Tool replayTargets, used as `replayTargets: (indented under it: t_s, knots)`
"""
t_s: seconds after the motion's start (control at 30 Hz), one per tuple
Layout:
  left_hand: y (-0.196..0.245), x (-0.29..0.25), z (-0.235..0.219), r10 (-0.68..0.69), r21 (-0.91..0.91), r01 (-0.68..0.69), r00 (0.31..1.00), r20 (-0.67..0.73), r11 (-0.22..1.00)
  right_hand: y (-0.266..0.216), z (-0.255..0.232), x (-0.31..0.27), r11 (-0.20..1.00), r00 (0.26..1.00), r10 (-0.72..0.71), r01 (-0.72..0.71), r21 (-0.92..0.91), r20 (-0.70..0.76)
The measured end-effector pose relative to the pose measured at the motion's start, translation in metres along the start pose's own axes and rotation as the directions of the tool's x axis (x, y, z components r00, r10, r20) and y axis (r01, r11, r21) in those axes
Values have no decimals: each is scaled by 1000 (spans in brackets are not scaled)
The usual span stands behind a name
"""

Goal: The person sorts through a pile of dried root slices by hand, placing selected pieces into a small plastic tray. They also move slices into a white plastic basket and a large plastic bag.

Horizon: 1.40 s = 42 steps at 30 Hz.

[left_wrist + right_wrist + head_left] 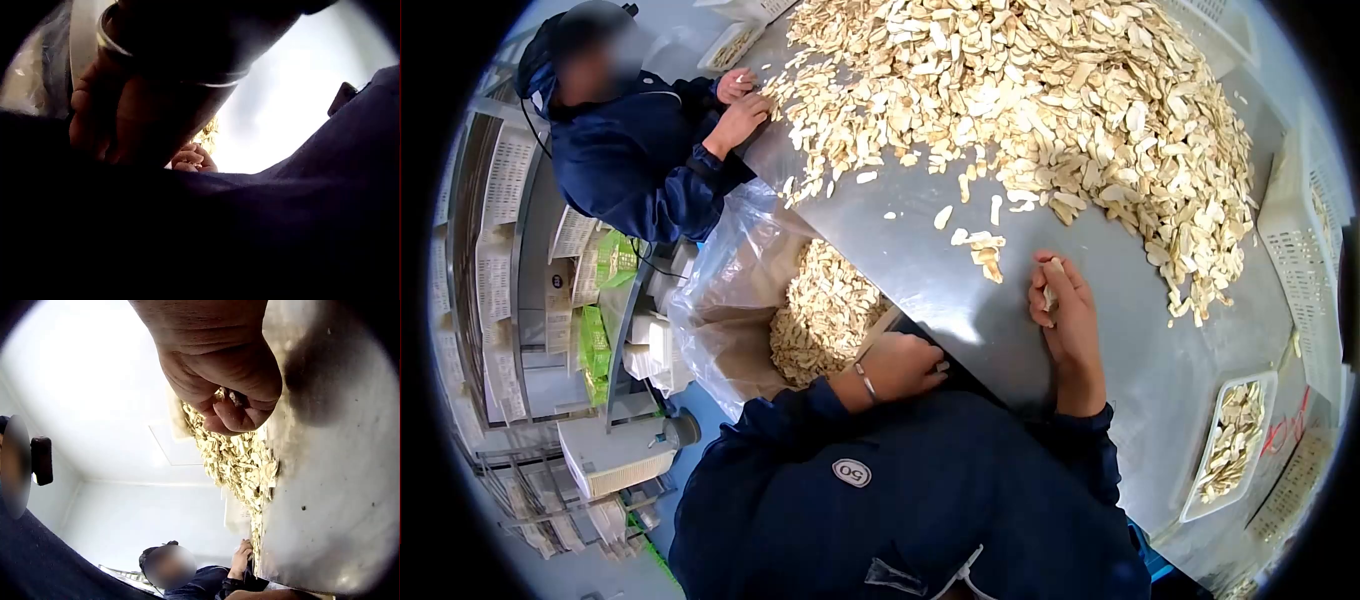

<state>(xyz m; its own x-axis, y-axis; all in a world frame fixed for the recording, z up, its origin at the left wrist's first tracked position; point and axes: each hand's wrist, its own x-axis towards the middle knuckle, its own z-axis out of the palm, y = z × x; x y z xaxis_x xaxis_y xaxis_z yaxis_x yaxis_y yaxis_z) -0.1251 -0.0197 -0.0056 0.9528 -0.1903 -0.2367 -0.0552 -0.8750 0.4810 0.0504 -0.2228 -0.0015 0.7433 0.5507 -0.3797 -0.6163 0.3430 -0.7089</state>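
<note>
Dried pale slices [1040, 90] form a large heap across the metal table [880, 235]. My right hand [1072, 325] is over the table, its curled fingers gripping a few slices [1051, 285]; in the right wrist view, bits of them show inside the right hand [228, 381]. A small loose group of slices [985, 255] lies to its left. By the table's near edge, beside the lined bag, my left hand [900, 366] is curled, with a small pale piece [942, 368] at its fingertips. The left wrist view shows the left hand [144, 119] darkly.
An open plastic-lined bag [735, 290] holds many slices, left of the table edge. Another person [635, 150] works at the heap's left side. A white tray of slices [1230, 440] and white perforated baskets [1300, 260] stand at the right. Shelves [500, 270] line the far left.
</note>
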Motion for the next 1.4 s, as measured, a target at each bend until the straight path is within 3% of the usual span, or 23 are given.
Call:
replayTargets:
  t_s: [0.13, 0.27, 0.37, 0.5, 0.57, 0.63, 0.7, 0.77, 0.9, 1.03, 1.27, 1.37, 1.4]
  knots:
    - [1, 0, 10, -81, 149, 72, 995, 59, 986, -4, 4, 0, 999, 1000, 1, -1, -33, 1]
    - [-12, 2, 36, -19, 152, -1, 992, 126, 988, 0, 1, 2, 999, 1000, -10, 10, -43, -1]
    - [-10, 0, 32, 36, 126, -47, 995, 89, 991, 1, -2, 2, 999, 1000, -24, 23, -46, -7]
    - [-20, -19, -16, -168, 209, 140, 979, 118, 968, 0, -1, 1, 1000, 1000, -5, 5, -19, -16]
    - [-37, -28, -45, -395, 354, 335, 912, 113, 873, 0, -1, 1, 1000, 1000, 6, -6, -13, -13]
    - [-41, -34, -70, -370, 337, 392, 920, -129, 856, -1, 0, 2, 1000, 1000, 11, -11, -7, 3]
    - [-35, -17, -76, -276, 207, 348, 910, -310, 914, -1, 1, 0, 1000, 1000, 14, -14, -7, 8]
    - [-12, 12, -80, -135, 151, 216, 897, -420, 965, -3, 3, -1, 1000, 1000, 12, -12, -20, -1]
    - [10, 83, -65, 226, 113, -196, 845, -485, 974, -2, -2, 0, 1000, 1000, -3, 3, -12, -5]
    - [14, 118, -47, 442, 226, -382, 815, -374, 896, 4, -10, 4, 1000, 1000, -12, 12, -10, 19]
    - [-6, 145, -48, 398, 359, -269, 845, -356, 894, 5, -13, 6, 1000, 1000, 9, -9, 9, 24]
    - [-19, 152, -52, 365, 353, -220, 828, -425, 909, 5, -13, 7, 1000, 1000, 16, -16, -3, 21]
    - [-22, 151, -56, 296, 355, -138, 848, -440, 924, 4, -13, 6, 1000, 1000, 16, -16, -7, 20]
